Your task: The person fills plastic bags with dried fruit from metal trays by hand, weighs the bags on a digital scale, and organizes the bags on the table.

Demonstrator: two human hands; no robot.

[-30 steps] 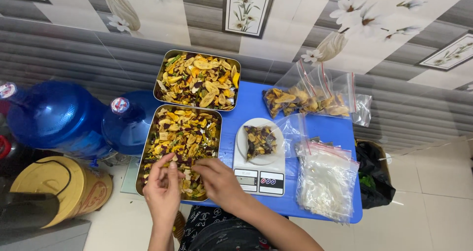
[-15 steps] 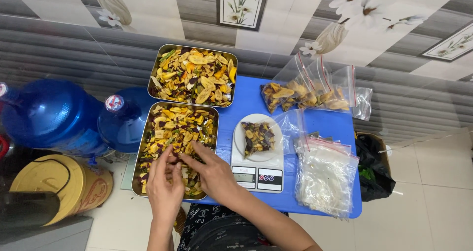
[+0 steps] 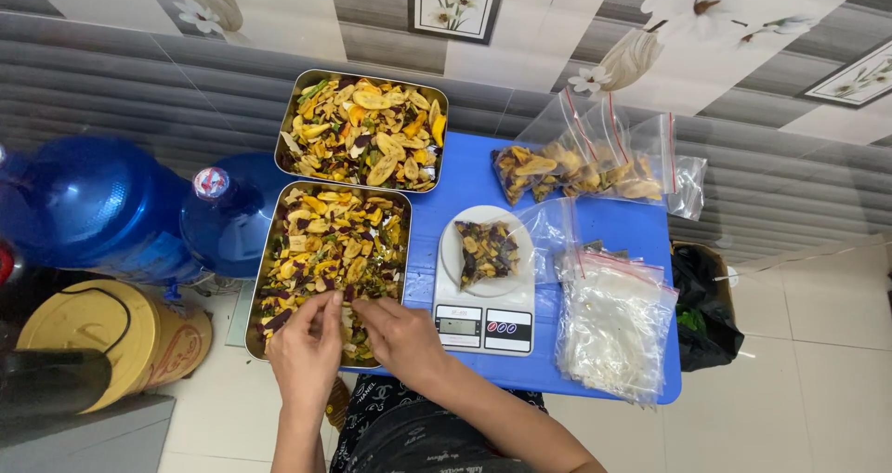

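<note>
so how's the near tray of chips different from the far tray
The near tray has both hands in it, the left hand and the right hand at its front end; the far tray has no hand on it. The near tray runs lengthwise away from the person; the far tray lies crosswise. Both are rectangular metal trays heaped with mixed yellow, green and purple chips.

The blue worktop (image 3: 604, 227) carries a white kitchen scale (image 3: 484, 320). Left of the scale sit two metal trays of dried fruit chips (image 3: 330, 255) (image 3: 364, 131); right, stacked empty zip bags (image 3: 613, 329); beyond it, filled bags (image 3: 581, 168).
</note>
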